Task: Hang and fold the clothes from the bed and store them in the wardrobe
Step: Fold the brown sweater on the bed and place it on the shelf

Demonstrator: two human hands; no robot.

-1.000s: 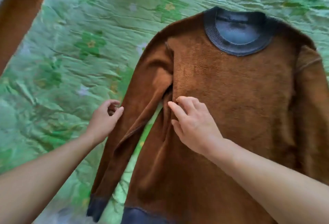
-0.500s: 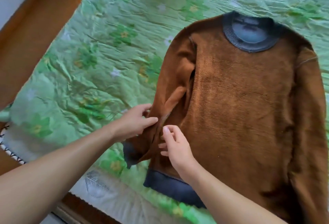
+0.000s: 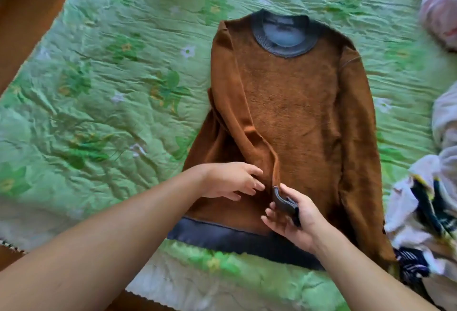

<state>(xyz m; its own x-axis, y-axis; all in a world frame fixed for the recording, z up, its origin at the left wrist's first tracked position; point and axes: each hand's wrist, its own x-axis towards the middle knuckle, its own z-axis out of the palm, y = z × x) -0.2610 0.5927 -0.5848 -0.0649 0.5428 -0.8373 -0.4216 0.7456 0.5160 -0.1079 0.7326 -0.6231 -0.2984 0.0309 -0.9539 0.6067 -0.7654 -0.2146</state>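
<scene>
Sweater [image 3: 296, 117] lies flat on the bed [image 3: 99, 88]; right hand [image 3: 291, 216] pinches the cuff [image 3: 282, 201] above the sweater's hem [image 3: 222, 232]; left hand [image 3: 232, 180] rests relaxed fingers on its folded sleeve [image 3: 237, 117]; fabric likely soft, limp, light; grip seams.

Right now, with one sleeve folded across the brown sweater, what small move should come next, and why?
Probably lay the cuff flat on the front of the sweater and let go. The right hand pinches the cuff, which is not yet laid flat, the left hand rests on the folded sleeve beside it, and the far sleeve lies unfolded along the other side.
</scene>
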